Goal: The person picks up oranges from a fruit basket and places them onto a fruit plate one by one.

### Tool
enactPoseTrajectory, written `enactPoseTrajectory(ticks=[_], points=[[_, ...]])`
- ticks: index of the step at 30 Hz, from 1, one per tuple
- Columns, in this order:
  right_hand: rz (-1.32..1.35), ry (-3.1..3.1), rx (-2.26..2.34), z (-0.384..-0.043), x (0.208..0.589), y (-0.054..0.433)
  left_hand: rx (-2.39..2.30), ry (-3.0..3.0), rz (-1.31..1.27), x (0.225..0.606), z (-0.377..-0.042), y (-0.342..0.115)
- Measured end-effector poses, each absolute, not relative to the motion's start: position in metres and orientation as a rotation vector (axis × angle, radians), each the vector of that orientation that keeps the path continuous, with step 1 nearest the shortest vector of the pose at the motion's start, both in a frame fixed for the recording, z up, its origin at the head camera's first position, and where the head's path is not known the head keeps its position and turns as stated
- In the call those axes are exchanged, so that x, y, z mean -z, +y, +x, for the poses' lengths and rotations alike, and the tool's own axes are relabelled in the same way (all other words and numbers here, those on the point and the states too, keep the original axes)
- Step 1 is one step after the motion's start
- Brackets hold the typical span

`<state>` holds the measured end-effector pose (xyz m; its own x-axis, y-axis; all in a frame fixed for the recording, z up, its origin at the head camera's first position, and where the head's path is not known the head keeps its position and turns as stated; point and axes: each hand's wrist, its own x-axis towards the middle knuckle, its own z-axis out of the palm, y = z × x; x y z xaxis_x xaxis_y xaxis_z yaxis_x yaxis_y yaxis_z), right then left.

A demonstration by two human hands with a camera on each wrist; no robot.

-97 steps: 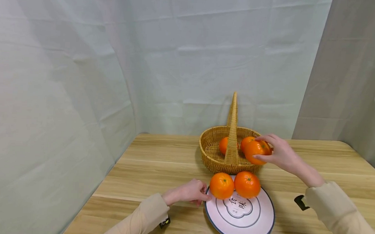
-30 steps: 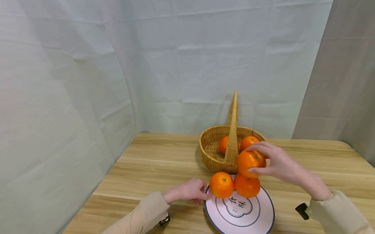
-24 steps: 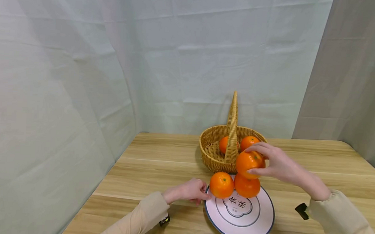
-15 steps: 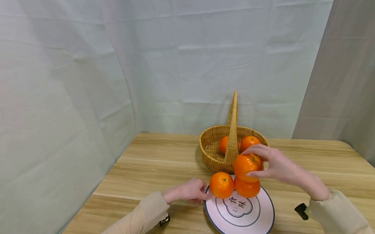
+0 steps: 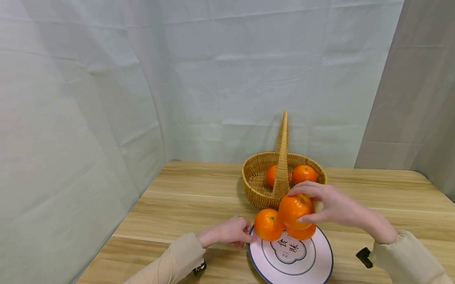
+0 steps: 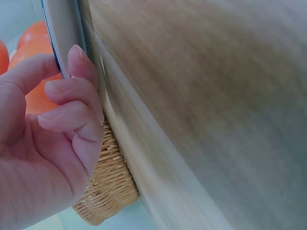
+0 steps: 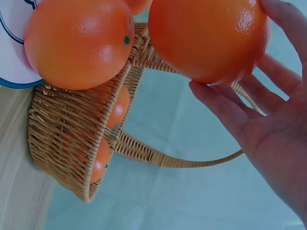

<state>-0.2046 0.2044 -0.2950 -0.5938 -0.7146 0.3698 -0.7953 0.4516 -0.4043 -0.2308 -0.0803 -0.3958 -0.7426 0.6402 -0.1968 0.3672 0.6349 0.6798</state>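
My right hand [image 5: 333,204] holds an orange [image 5: 294,212] between thumb and fingers, raised over the back of a white plate [image 5: 301,281] with a blue rim. Two other oranges sit on that plate: one at the left [image 5: 268,225], and one at the right [image 5: 302,234], partly hidden behind the held fruit. In the right wrist view the held orange [image 7: 208,38] is clear of the orange on the plate [image 7: 79,45]. At the plate's left edge, my left hand [image 5: 229,231] pinches the rim; the left wrist view shows thumb and fingertip on either side of the plate [image 6: 64,28].
Just behind the plate stands a wicker basket [image 5: 255,195] with a tall arched handle [image 5: 282,161]. Inside lie two oranges, one left [image 5: 271,176] and one right [image 5: 304,173] of the handle. Pale curtains hang behind the wooden table [image 5: 195,187].
My right hand has carried the orange from the basket's right side leftward and toward me, lower over the plate. My left hand has stayed on the rim.
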Motion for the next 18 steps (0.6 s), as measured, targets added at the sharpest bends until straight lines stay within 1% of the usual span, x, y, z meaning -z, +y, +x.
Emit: enactPoseTrajectory(ticks=[18], points=[[1.645,-2.457,-0.903,-0.203,0.300,0.193,-0.863,2.440,0.803,0.395,-0.231,-0.080]])
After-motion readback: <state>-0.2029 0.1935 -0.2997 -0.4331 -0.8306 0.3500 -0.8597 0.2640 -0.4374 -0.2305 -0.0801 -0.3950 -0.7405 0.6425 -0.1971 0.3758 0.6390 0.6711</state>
